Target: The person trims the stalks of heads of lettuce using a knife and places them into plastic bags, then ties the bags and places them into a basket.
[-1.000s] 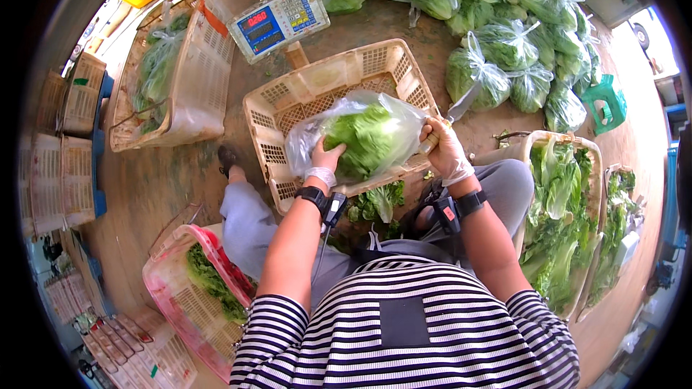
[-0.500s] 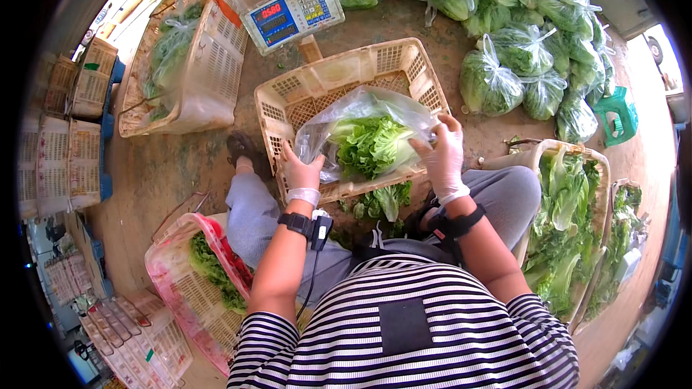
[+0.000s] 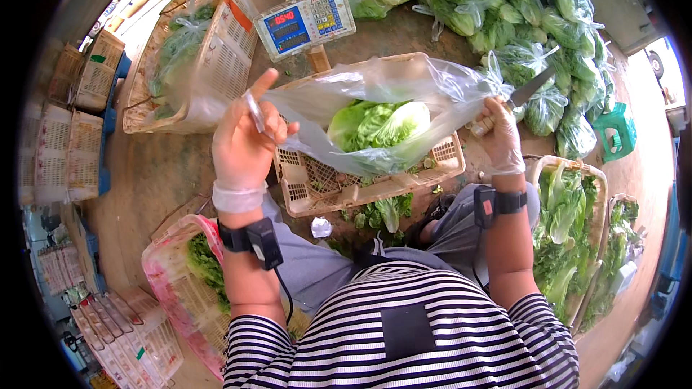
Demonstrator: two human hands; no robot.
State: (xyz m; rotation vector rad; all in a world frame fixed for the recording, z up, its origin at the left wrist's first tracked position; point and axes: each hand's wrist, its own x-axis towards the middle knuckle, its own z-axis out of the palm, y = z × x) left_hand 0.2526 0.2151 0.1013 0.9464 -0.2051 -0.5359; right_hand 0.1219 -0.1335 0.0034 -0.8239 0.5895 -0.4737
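Observation:
A clear plastic bag [image 3: 303,137] is stretched wide between my two gloved hands, with a head of leafy green lettuce [image 3: 378,124] lying in it. My left hand [image 3: 249,140] pinches the bag's left end, its index finger pointing up and a thin shiny band across that finger. The right end is bunched in the closed fingers of my right hand [image 3: 499,133]. A knife [image 3: 532,89] also sticks out of that hand, its blade angled up to the right and its handle mostly hidden. Beneath the bag stands a beige plastic crate [image 3: 375,197].
Behind the crate stands a digital scale display [image 3: 305,23]. Bagged lettuces [image 3: 515,14] are heaped at the far right, near a green plastic holder [image 3: 616,132]. A crate of loose lettuce [image 3: 566,209] is at my right; a pink-edged crate [image 3: 169,266] lies left. Another crate [image 3: 216,57] stands far left.
Both hands have risen and spread apart, pulling the bag wide. The lettuce has moved up with it. A knife now shows at my right hand, and a crumpled whitish scrap shows below the crate.

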